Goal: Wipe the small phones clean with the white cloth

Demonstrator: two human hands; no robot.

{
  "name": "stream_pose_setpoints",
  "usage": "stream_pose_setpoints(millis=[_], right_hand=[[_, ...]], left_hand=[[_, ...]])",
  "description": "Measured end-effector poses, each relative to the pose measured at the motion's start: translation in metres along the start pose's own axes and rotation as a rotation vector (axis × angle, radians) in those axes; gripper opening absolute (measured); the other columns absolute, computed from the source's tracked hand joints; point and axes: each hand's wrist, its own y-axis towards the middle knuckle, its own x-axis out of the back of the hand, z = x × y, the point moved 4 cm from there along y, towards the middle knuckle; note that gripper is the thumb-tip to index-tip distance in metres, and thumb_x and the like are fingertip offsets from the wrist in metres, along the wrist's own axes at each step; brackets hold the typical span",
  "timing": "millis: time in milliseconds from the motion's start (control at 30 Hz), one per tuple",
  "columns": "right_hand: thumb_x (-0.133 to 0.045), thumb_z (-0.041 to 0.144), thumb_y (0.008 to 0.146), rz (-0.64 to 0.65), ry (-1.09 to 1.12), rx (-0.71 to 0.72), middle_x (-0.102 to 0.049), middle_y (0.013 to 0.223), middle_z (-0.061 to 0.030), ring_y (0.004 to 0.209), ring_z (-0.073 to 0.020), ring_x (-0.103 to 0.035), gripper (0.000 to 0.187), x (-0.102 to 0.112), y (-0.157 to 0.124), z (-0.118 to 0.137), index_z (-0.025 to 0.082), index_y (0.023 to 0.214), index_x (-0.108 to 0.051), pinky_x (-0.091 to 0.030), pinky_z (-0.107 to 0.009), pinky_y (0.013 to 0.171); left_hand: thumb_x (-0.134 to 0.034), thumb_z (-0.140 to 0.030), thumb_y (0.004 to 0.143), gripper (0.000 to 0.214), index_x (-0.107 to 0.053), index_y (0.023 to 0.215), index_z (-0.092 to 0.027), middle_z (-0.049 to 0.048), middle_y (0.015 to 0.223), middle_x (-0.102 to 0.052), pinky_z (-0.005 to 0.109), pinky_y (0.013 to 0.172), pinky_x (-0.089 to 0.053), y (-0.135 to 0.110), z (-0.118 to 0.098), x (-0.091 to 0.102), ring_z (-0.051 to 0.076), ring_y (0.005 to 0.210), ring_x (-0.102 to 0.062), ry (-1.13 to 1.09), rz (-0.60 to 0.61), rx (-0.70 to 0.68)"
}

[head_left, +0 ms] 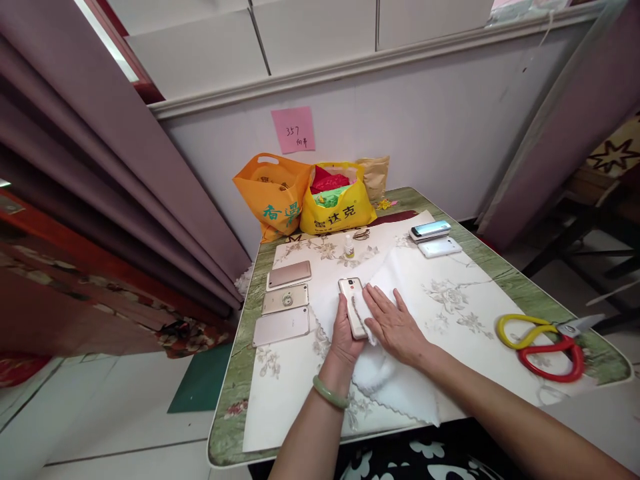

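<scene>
A light-coloured smartphone, back side up, rests in my left hand, whose thumb and fingers wrap around its lower edges. White cloth with a scalloped edge spreads over the table under both hands, and part of it folds over the phone's right side. My right hand lies flat on that fold with its fingers stretched out, pressing it near the phone. To the left lie a rose-gold phone, a gold phone with a ring and a pale pink phone.
Scissors with yellow and red handles lie at the right. More phones sit at the back right. A small bottle stands behind my hands. An orange bag and a yellow bag stand at the table's back edge.
</scene>
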Motion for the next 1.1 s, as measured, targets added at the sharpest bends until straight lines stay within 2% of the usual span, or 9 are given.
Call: stream_pose_setpoints(millis=[100,200,333,433,533,700,833,967,1100], right_hand=[[-0.034,0.034,0.1,0.038,0.016,0.155,-0.025,0.157,-0.0056,0.145,-0.0248,-0.021,0.059,0.014,-0.014,0.007,0.026,0.154,-0.011,-0.009,-0.058,0.118],[-0.034,0.026,0.1,0.093,0.051,0.304,-0.029,0.155,-0.0041,0.145,-0.0224,-0.021,0.057,0.024,-0.022,0.016,0.025,0.154,-0.015,-0.014,-0.053,0.119],[-0.039,0.033,0.099,0.177,0.1,0.395,-0.024,0.157,-0.0048,0.145,-0.0219,-0.02,0.061,0.019,-0.017,0.03,0.022,0.154,-0.014,-0.02,-0.047,0.119],[-0.036,0.045,0.099,0.194,0.063,0.306,-0.016,0.159,-0.0063,0.147,-0.0241,-0.014,0.066,0.007,0.001,0.035,0.018,0.154,-0.011,-0.016,-0.05,0.119],[-0.029,0.052,0.099,0.2,0.027,0.165,-0.01,0.16,-0.0049,0.147,-0.0247,-0.008,0.067,-0.004,0.023,0.034,0.018,0.154,-0.013,-0.013,-0.052,0.118],[-0.025,0.055,0.098,0.218,0.046,-0.033,-0.008,0.16,-0.0048,0.148,-0.0243,-0.006,0.068,-0.01,0.057,0.016,0.019,0.155,-0.011,-0.014,-0.052,0.117],[-0.017,0.048,0.1,0.196,0.092,-0.225,-0.01,0.16,-0.0087,0.147,-0.0231,-0.01,0.064,-0.011,0.072,-0.004,0.015,0.155,-0.008,-0.017,-0.052,0.115],[-0.019,0.048,0.099,0.146,0.013,-0.268,-0.011,0.159,-0.0127,0.147,-0.0246,-0.012,0.068,-0.013,0.06,-0.008,0.011,0.154,-0.006,-0.013,-0.054,0.116],[-0.026,0.048,0.099,0.087,-0.099,-0.114,-0.017,0.158,-0.0138,0.146,-0.0257,-0.014,0.068,-0.01,0.02,0.003,0.012,0.154,-0.011,-0.007,-0.055,0.116]], left_hand=[[-0.053,-0.056,0.087,0.053,-0.065,0.117,-0.014,0.0118,0.117,-0.068,0.037,0.102,-0.045,-0.001,-0.003,0.0,0.026,0.115,-0.06,0.013,0.005,-0.019],[-0.051,-0.057,0.087,0.054,-0.067,0.114,-0.013,0.0122,0.11,-0.071,0.037,0.102,-0.045,-0.005,-0.008,-0.001,0.027,0.112,-0.062,0.021,-0.039,-0.05],[-0.054,-0.056,0.085,0.054,-0.068,0.109,-0.01,0.0137,0.102,-0.072,0.039,0.104,-0.043,-0.008,-0.004,0.003,0.028,0.111,-0.062,0.04,-0.123,0.08],[-0.052,-0.045,0.089,0.041,-0.067,0.109,-0.012,0.012,0.108,-0.07,0.035,0.106,-0.041,-0.006,-0.005,0.01,0.025,0.116,-0.059,0.047,-0.175,-0.052],[-0.046,-0.033,0.091,0.035,-0.064,0.116,-0.016,0.0102,0.116,-0.068,0.034,0.106,-0.04,-0.002,-0.005,0.013,0.024,0.121,-0.056,0.05,-0.147,-0.149],[-0.041,-0.038,0.092,0.044,-0.059,0.126,-0.016,0.0114,0.125,-0.064,0.04,0.11,-0.037,0.006,0.003,0.004,0.025,0.126,-0.052,0.038,0.009,0.109],[-0.043,-0.049,0.092,0.053,-0.054,0.132,-0.017,0.0109,0.139,-0.054,0.044,0.113,-0.032,0.007,0.005,-0.007,0.027,0.133,-0.045,0.028,0.136,0.156],[-0.045,-0.053,0.091,0.056,-0.055,0.132,-0.016,0.0114,0.138,-0.055,0.041,0.113,-0.033,0.004,0.008,-0.007,0.027,0.133,-0.045,0.021,0.121,0.146],[-0.045,-0.051,0.092,0.049,-0.061,0.125,-0.018,0.0089,0.128,-0.064,0.038,0.109,-0.039,0.002,0.004,0.0,0.024,0.125,-0.054,0.019,-0.021,0.046]])
